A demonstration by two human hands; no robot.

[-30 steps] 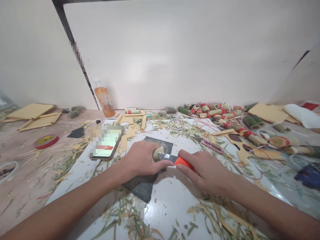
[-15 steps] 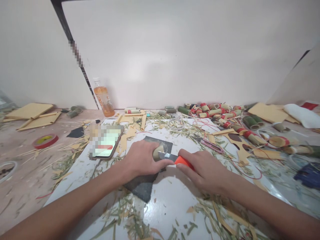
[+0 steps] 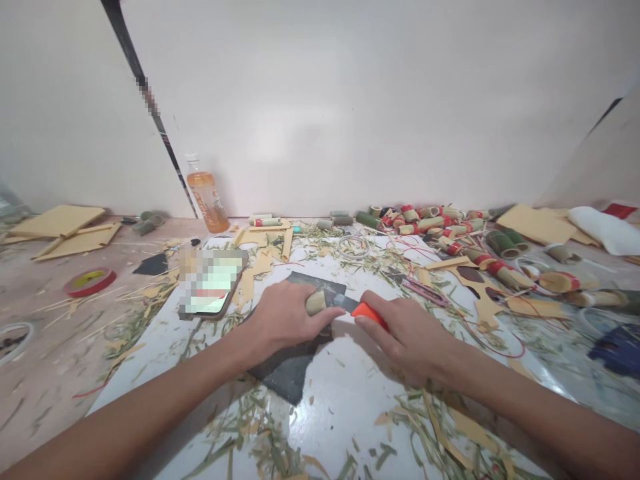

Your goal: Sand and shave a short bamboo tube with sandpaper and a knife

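Observation:
My left hand is closed around a short piece of bamboo, its end showing between thumb and fingers. My right hand grips a knife by its orange handle. The grey blade points left and lies close by the bamboo's end, just beyond my left thumb tip; whether it touches the bamboo I cannot tell. Beneath my left hand lies a dark sheet, on a white board strewn with green and tan shavings.
A phone lies left of my hands, with an orange drink bottle behind it. Bamboo pieces with red bands are heaped at the back right. A pink-handled cutter and red tape roll lie at either side.
The knife blade has shifted slightly up and away at the bamboo's end, and my right hand has tilted a little with it. My left hand stays almost in place.

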